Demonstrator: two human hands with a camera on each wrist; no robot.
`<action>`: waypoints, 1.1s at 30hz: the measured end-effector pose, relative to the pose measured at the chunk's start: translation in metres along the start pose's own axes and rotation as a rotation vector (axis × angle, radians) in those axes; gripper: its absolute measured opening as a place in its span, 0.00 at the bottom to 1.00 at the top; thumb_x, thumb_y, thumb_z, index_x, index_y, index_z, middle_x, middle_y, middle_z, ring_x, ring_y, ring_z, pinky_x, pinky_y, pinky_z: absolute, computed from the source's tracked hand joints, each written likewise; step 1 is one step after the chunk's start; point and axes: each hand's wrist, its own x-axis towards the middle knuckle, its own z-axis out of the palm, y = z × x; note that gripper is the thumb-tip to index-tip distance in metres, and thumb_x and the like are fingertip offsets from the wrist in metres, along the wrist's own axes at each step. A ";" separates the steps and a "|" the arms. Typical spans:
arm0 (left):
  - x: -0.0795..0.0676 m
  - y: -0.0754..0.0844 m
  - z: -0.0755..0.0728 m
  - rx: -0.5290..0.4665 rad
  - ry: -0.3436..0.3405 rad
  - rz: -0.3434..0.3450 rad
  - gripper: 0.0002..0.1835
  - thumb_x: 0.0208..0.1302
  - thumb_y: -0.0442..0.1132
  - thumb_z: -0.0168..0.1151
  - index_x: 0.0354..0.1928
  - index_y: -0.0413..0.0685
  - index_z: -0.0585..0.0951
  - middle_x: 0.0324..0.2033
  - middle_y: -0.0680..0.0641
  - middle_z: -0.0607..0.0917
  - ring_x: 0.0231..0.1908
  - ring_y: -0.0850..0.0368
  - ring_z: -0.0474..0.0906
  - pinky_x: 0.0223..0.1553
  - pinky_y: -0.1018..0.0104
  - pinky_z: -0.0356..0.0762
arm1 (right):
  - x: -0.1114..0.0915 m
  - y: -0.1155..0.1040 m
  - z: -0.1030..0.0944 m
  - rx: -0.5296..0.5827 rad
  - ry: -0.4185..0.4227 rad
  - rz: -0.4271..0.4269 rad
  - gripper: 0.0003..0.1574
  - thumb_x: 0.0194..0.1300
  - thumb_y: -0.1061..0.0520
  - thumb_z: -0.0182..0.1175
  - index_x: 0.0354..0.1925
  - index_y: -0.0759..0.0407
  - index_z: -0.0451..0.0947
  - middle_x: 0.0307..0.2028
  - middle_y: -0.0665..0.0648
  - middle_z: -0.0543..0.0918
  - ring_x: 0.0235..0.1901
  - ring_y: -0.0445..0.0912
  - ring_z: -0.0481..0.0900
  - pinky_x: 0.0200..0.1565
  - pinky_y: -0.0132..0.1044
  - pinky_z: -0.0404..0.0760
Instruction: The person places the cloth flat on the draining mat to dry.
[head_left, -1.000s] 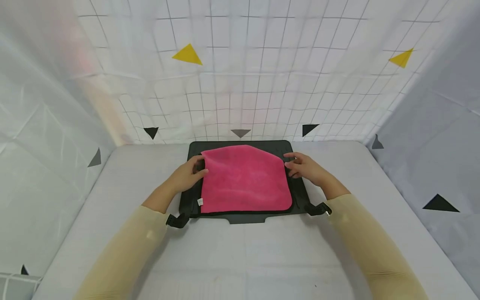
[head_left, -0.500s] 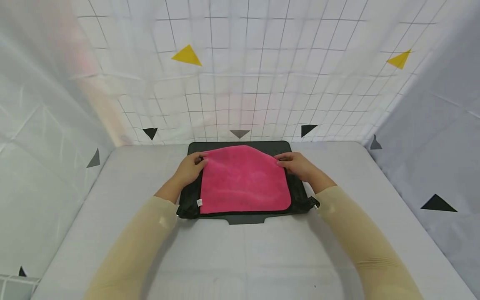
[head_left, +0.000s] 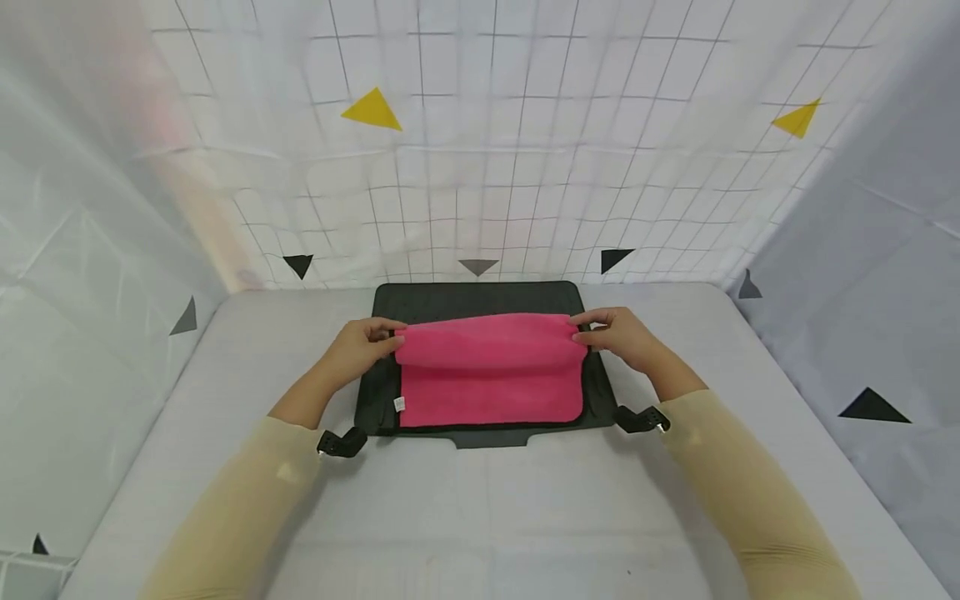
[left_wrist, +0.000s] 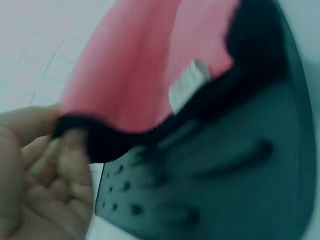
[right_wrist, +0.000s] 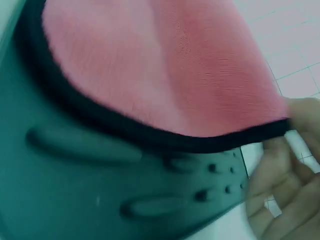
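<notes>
Now the left hand (head_left: 358,348) pinches the far left corner of the pink cloth (head_left: 487,371) between thumb and fingers, and the right hand (head_left: 619,333) pinches the far right corner likewise; the wrist views show the cloth's dark trimmed edge caught at the fingertips (left_wrist: 70,142) on both sides. The far edge is lifted and drawn toward the person, forming a soft roll across the cloth's middle, while the near edge lies flat along the front of the black board (head_left: 480,298). White tag (head_left: 400,404) sits at the near left corner. The board lies on the grey table (head_left: 480,517), with bare surface well clear to left, right and front; the gridded backdrop (head_left: 480,167) stands just behind the board. Versus 0.5 s ago: the far edge then lay flat near the board's back rim; that strip of board is now uncovered, and both hands have moved nearer the person.
</notes>
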 end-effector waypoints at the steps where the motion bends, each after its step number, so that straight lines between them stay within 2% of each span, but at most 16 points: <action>1: -0.001 -0.002 -0.001 0.011 -0.048 -0.012 0.20 0.71 0.46 0.63 0.60 0.47 0.81 0.49 0.43 0.84 0.47 0.48 0.80 0.48 0.54 0.80 | -0.002 0.001 -0.001 -0.017 -0.043 0.017 0.28 0.63 0.53 0.71 0.60 0.59 0.80 0.50 0.58 0.83 0.39 0.47 0.82 0.47 0.38 0.80; 3: -0.003 -0.006 -0.002 0.020 -0.144 -0.031 0.20 0.70 0.46 0.64 0.58 0.44 0.81 0.42 0.45 0.86 0.42 0.50 0.81 0.44 0.58 0.80 | -0.003 0.003 -0.001 -0.054 -0.144 0.039 0.26 0.63 0.54 0.71 0.58 0.60 0.81 0.44 0.58 0.82 0.38 0.48 0.80 0.45 0.39 0.81; 5: -0.003 -0.008 -0.001 0.028 -0.214 -0.034 0.19 0.69 0.45 0.64 0.57 0.43 0.82 0.40 0.47 0.85 0.40 0.52 0.81 0.44 0.60 0.81 | -0.003 0.003 -0.002 -0.071 -0.235 0.055 0.26 0.62 0.56 0.71 0.57 0.61 0.80 0.41 0.58 0.80 0.38 0.49 0.79 0.45 0.40 0.81; 8: -0.002 -0.007 0.000 0.020 -0.243 -0.046 0.18 0.69 0.44 0.64 0.57 0.44 0.82 0.38 0.46 0.84 0.38 0.52 0.80 0.45 0.61 0.81 | -0.001 0.004 -0.002 -0.076 -0.312 0.060 0.27 0.63 0.55 0.70 0.59 0.62 0.78 0.45 0.59 0.79 0.42 0.50 0.80 0.47 0.42 0.82; 11: 0.001 -0.005 0.001 0.006 -0.204 -0.059 0.21 0.71 0.46 0.62 0.61 0.44 0.79 0.40 0.43 0.83 0.38 0.52 0.81 0.45 0.59 0.82 | 0.004 0.001 -0.003 -0.059 -0.300 0.062 0.29 0.67 0.52 0.67 0.63 0.61 0.75 0.53 0.60 0.78 0.48 0.50 0.79 0.51 0.44 0.82; 17: 0.011 -0.006 0.009 -0.031 -0.092 -0.086 0.25 0.76 0.46 0.56 0.68 0.41 0.72 0.52 0.36 0.82 0.39 0.49 0.81 0.47 0.56 0.83 | 0.016 -0.006 0.002 0.004 -0.184 0.089 0.34 0.74 0.51 0.58 0.72 0.59 0.63 0.54 0.65 0.74 0.43 0.51 0.76 0.51 0.45 0.80; 19: 0.015 -0.007 0.012 -0.027 -0.061 -0.093 0.25 0.77 0.46 0.55 0.68 0.39 0.72 0.55 0.35 0.81 0.42 0.47 0.81 0.49 0.54 0.82 | 0.020 -0.007 0.006 -0.013 -0.163 0.085 0.34 0.75 0.51 0.57 0.73 0.60 0.63 0.56 0.64 0.74 0.45 0.49 0.75 0.51 0.43 0.79; 23: 0.019 -0.004 0.017 0.011 0.026 -0.073 0.24 0.76 0.45 0.56 0.67 0.40 0.74 0.61 0.35 0.78 0.55 0.43 0.78 0.55 0.50 0.79 | 0.025 -0.009 0.010 -0.049 -0.102 0.049 0.31 0.74 0.53 0.59 0.69 0.61 0.69 0.52 0.63 0.75 0.42 0.47 0.74 0.45 0.40 0.78; 25: 0.017 0.001 0.016 -0.002 0.089 -0.029 0.22 0.75 0.43 0.57 0.66 0.41 0.76 0.60 0.36 0.79 0.58 0.43 0.77 0.56 0.50 0.77 | 0.024 -0.013 0.009 -0.039 -0.048 0.019 0.29 0.72 0.54 0.61 0.68 0.60 0.72 0.51 0.62 0.74 0.38 0.46 0.74 0.43 0.40 0.78; 27: 0.014 0.006 0.013 -0.038 0.161 0.023 0.20 0.73 0.41 0.60 0.64 0.44 0.78 0.57 0.38 0.82 0.57 0.44 0.77 0.56 0.51 0.77 | 0.022 -0.015 0.006 -0.006 0.005 -0.012 0.28 0.71 0.54 0.63 0.66 0.58 0.73 0.53 0.61 0.74 0.39 0.46 0.76 0.44 0.39 0.79; 29: 0.012 0.010 0.010 -0.056 0.205 0.071 0.20 0.72 0.40 0.61 0.63 0.46 0.79 0.51 0.40 0.84 0.49 0.46 0.79 0.49 0.55 0.77 | 0.020 -0.016 0.001 0.028 0.036 -0.032 0.29 0.71 0.55 0.64 0.67 0.58 0.73 0.58 0.61 0.75 0.42 0.46 0.79 0.46 0.38 0.80; 30: 0.011 0.011 0.009 -0.048 0.213 0.080 0.20 0.72 0.40 0.61 0.63 0.47 0.79 0.47 0.41 0.84 0.45 0.48 0.78 0.45 0.57 0.77 | 0.019 -0.015 0.000 0.029 0.040 -0.038 0.29 0.70 0.55 0.64 0.67 0.58 0.73 0.60 0.61 0.74 0.45 0.47 0.79 0.47 0.38 0.80; 32: 0.011 0.008 0.010 0.009 0.183 0.059 0.21 0.72 0.40 0.62 0.64 0.48 0.79 0.41 0.43 0.83 0.38 0.51 0.76 0.38 0.60 0.75 | 0.020 -0.010 -0.001 0.005 0.015 -0.027 0.29 0.70 0.55 0.64 0.67 0.57 0.73 0.62 0.62 0.73 0.50 0.48 0.78 0.48 0.38 0.81; 33: 0.012 0.004 0.012 0.059 0.144 0.040 0.21 0.72 0.41 0.61 0.65 0.48 0.78 0.44 0.42 0.83 0.40 0.49 0.77 0.40 0.59 0.76 | 0.020 -0.008 0.000 -0.029 -0.007 -0.014 0.29 0.70 0.55 0.64 0.67 0.57 0.73 0.62 0.63 0.73 0.51 0.50 0.78 0.48 0.39 0.82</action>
